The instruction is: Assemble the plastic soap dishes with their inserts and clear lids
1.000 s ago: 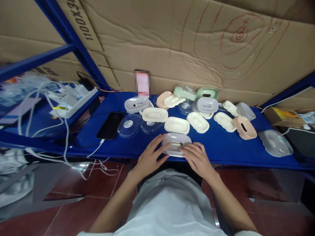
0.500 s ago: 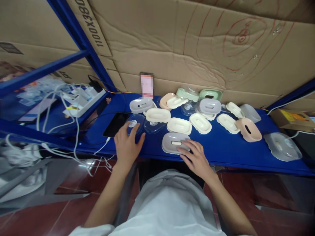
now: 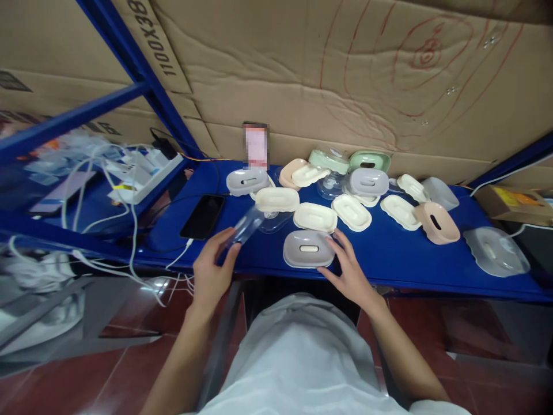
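Observation:
My left hand (image 3: 212, 271) pinches a clear plastic lid (image 3: 247, 226) by its near edge, between thumb and fingers. The lid is tilted up off the blue table. At the front of the table lies a grey soap dish (image 3: 298, 256) with a cream piece showing through its slot. My right hand (image 3: 351, 270) is around the dish's right end, thumb at the near edge and fingers at the far edge. Just behind the dish sits a cream tray (image 3: 315, 218). Another clear lid (image 3: 276, 223) lies partly under a second cream tray (image 3: 279, 200).
A black phone (image 3: 202, 217) with a cable lies at the left. Grey, pink, green and cream dish parts spread along the back, with a pink dish (image 3: 438, 223) to the right. A clear-covered dish (image 3: 496, 252) stands near the right end. White cables (image 3: 135, 230) hang at the left.
My left hand has lifted the clear lid from the table and tilted it, drawing it nearer. My right fingers have moved from the dish's top to its right end.

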`<state>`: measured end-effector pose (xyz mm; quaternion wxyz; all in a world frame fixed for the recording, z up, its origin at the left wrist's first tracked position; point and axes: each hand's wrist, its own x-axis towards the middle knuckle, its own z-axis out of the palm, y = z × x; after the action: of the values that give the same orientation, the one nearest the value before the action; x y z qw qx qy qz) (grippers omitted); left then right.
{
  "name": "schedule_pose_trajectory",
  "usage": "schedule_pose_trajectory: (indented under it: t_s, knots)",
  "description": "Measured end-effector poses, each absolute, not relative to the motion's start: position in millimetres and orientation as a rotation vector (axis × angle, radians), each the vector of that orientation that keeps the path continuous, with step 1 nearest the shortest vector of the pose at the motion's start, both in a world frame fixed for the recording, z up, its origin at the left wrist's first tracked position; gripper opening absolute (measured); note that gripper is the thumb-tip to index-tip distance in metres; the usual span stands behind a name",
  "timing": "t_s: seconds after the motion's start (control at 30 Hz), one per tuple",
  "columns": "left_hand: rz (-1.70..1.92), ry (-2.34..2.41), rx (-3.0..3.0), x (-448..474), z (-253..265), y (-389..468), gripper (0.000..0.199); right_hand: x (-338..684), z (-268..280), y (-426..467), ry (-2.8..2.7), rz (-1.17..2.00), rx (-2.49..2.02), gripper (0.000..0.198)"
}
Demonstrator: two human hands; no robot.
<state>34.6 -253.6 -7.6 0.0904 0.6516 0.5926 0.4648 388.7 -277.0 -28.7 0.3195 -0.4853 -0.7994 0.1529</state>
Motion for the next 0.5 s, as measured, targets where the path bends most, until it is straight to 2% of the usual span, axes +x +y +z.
schedule_pose_trajectory:
  t_s: [0.13, 0.23, 0.37, 0.5]
  knots:
    - [1.269, 1.272, 2.192, 74, 2, -257, 0.028, 390, -30, -275, -2.062, 0.442, -1.279, 0.091]
    - [1.144, 0.993, 2.363, 96, -5, -247, 0.035, 391, -28, -276, -2.09, 0.477, -1.269, 0.088]
    - [1.053, 0.91, 2.387, 104, -17, -236, 0.041, 390, -25, -278, -2.117, 0.514, -1.255, 0.077]
    - [1.018, 0.961, 2.32, 104, -21, -237, 0.046, 388, -26, -280, -2.11, 0.449, -1.231, 0.076]
